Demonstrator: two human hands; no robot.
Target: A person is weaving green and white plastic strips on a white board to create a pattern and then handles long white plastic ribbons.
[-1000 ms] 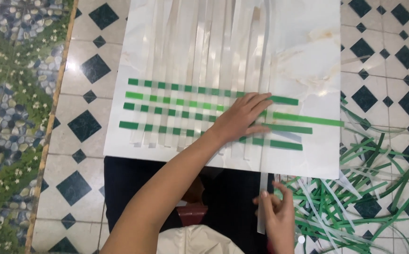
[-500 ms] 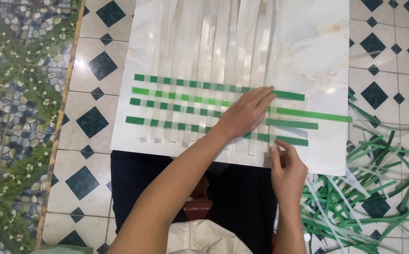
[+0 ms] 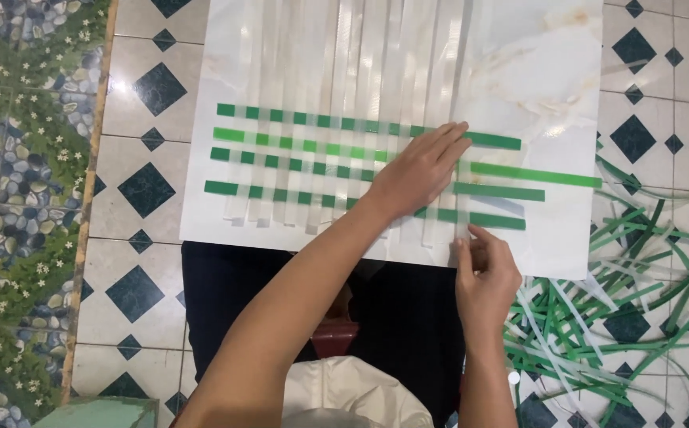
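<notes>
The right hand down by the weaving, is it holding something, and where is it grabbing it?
The right hand pinches the bottom end of a white strip, at the near edge of the board. The left hand only presses flat on the woven strips.

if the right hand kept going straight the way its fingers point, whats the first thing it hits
The right hand points up the board. Its fingertips already sit by the end of a translucent white strip, so next would likely be the lowest green strip just ahead. Depth is hard to judge.

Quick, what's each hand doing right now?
Left hand: open, flat on the woven strips.
Right hand: fingers pinching a white strip's end.
</notes>
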